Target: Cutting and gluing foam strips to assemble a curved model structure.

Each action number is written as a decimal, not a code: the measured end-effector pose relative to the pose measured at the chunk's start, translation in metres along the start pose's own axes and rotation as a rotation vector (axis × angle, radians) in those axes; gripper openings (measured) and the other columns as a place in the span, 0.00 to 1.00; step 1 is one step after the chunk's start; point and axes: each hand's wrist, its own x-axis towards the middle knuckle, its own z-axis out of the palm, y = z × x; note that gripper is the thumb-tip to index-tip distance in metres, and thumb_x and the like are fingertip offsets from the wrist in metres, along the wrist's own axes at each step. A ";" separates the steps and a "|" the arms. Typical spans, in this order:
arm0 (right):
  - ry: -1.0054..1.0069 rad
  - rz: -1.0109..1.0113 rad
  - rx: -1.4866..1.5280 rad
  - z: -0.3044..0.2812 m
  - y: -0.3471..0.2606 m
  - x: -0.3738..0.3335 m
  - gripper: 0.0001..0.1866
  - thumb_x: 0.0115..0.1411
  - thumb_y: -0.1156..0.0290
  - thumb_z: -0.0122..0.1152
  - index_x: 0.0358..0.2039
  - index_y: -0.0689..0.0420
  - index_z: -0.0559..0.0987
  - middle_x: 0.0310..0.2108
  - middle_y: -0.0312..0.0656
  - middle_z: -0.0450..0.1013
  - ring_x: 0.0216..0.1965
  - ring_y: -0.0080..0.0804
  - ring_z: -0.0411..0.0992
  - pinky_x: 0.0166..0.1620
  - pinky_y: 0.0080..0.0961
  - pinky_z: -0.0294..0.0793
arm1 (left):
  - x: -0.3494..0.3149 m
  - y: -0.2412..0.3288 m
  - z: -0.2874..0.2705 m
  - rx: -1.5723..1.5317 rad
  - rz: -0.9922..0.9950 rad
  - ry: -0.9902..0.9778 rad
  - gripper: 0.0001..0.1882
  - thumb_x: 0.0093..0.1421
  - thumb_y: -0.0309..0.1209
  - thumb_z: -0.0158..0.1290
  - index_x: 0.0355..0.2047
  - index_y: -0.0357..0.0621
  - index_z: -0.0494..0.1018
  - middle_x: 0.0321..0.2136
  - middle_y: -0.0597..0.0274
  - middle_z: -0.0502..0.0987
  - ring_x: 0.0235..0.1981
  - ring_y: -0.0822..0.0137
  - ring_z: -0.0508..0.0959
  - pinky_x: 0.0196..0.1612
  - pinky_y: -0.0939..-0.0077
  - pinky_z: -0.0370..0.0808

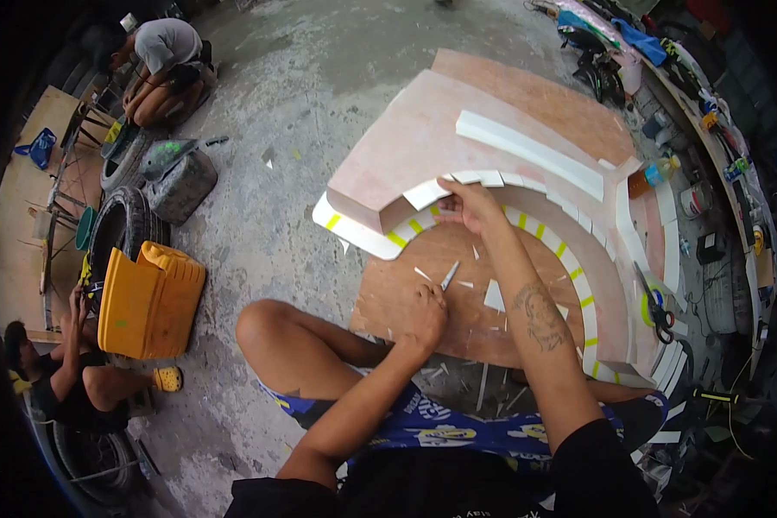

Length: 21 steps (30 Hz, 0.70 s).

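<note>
A large pinkish panel (388, 142), shaped like a car fender with a rounded arch, lies in front of me on brown plywood. Short white card pieces (514, 180) line the arch's upper edge. Along its lower edge curves a white strip (577, 281) crossed by yellow tape bits. My right hand (470, 207) is closed at the top of the arch, pinching the white edging there. Nearer my knees, my left hand (427, 315) grips a small knife (451, 275), its pointed silver blade facing away from me. White offcuts (494, 296) lie beside it on the plywood (388, 298).
Black-handled scissors (662, 321) and a tape roll (647, 306) rest at the panel's right. A bottle of orange liquid (652, 177) stands beyond. Left are a yellow crate (147, 302), tires (121, 220) and two people (168, 56) working low down.
</note>
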 end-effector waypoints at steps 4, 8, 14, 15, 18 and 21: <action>-0.002 0.022 -0.044 0.001 -0.009 0.003 0.14 0.53 0.66 0.69 0.36 0.56 0.75 0.29 0.36 0.73 0.28 0.27 0.73 0.35 0.42 0.82 | -0.006 -0.002 -0.012 -0.141 -0.172 -0.145 0.11 0.54 0.24 0.49 0.36 0.28 0.68 0.31 0.39 0.73 0.33 0.44 0.76 0.39 0.57 0.75; -0.031 0.041 -0.007 0.009 -0.009 -0.007 0.17 0.53 0.61 0.70 0.37 0.57 0.75 0.30 0.38 0.73 0.29 0.28 0.72 0.36 0.41 0.82 | 0.000 0.001 -0.034 -0.227 -0.314 -0.220 0.08 0.59 0.23 0.45 0.35 0.31 0.69 0.32 0.38 0.75 0.33 0.44 0.79 0.37 0.58 0.77; -0.012 0.021 0.020 0.010 -0.006 -0.016 0.20 0.51 0.58 0.70 0.38 0.56 0.75 0.31 0.39 0.74 0.31 0.28 0.71 0.38 0.40 0.81 | 0.006 -0.005 -0.033 -0.336 -0.383 -0.206 0.12 0.51 0.28 0.56 0.31 0.29 0.71 0.29 0.34 0.76 0.32 0.41 0.78 0.35 0.57 0.77; -0.021 0.018 0.020 0.013 -0.006 -0.016 0.20 0.51 0.58 0.70 0.38 0.56 0.75 0.31 0.39 0.74 0.31 0.28 0.71 0.38 0.40 0.81 | 0.005 -0.008 -0.025 -0.309 -0.370 -0.226 0.10 0.55 0.27 0.51 0.31 0.29 0.71 0.30 0.36 0.76 0.32 0.42 0.79 0.36 0.58 0.77; 0.004 0.035 0.007 0.003 -0.007 -0.015 0.18 0.52 0.59 0.69 0.37 0.55 0.76 0.32 0.38 0.74 0.31 0.26 0.70 0.38 0.39 0.81 | 0.005 0.003 -0.029 -0.241 -0.292 -0.250 0.09 0.58 0.25 0.46 0.33 0.29 0.72 0.31 0.37 0.77 0.32 0.43 0.79 0.37 0.59 0.77; -0.016 0.050 -0.037 0.005 -0.007 -0.017 0.15 0.53 0.61 0.69 0.36 0.54 0.77 0.31 0.37 0.75 0.30 0.25 0.70 0.39 0.37 0.80 | 0.005 -0.003 -0.030 -0.184 -0.218 -0.299 0.09 0.57 0.24 0.47 0.34 0.29 0.72 0.31 0.38 0.77 0.32 0.43 0.79 0.37 0.59 0.78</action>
